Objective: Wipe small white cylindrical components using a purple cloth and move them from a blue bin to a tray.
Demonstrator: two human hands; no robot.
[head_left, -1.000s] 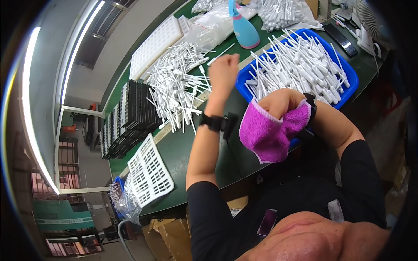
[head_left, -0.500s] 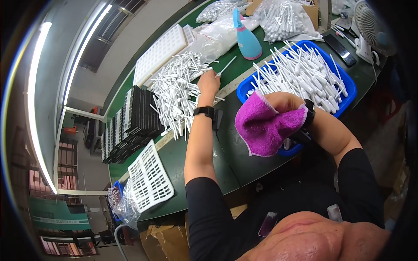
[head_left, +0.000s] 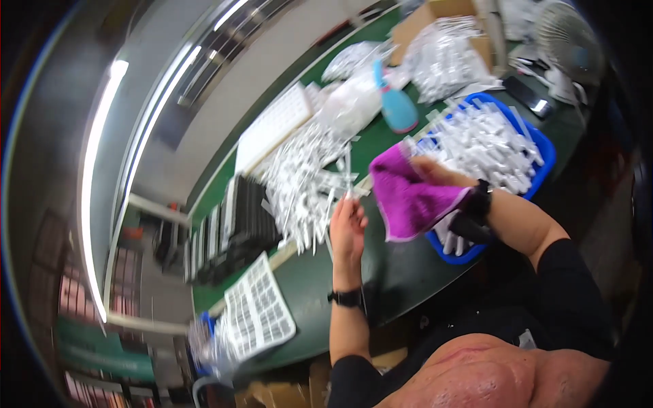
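Cloth (head_left: 411,204), purple and fuzzy with a pale edge, hangs from the right hand (head_left: 443,174), whose fingers are closed on it just over the near-left side of a blue basket (head_left: 546,149). The left hand (head_left: 348,230) is beside it, further left and above the surface (head_left: 401,275), its fingertips pinching what seems to be a slim white stick (head_left: 349,165), as far as the motion blur lets one judge. Many white pieces (head_left: 486,146) fill the basket, and a loose pile of similar sticks (head_left: 303,173) spreads beyond the left hand and to its left. Next to that pile stand stacked black trays (head_left: 252,211); nearer the person, a white slotted tray (head_left: 262,309) lies at the edge. Behind the pile are a white block-like tray (head_left: 275,126) and a clear plastic bag (head_left: 350,105). A light-blue spray bottle (head_left: 398,109) stands between the bag and the basket. Further right, a dark phone (head_left: 527,96) lies near a small fan (head_left: 568,42), and a cardboard box (head_left: 445,9) sits at the back.
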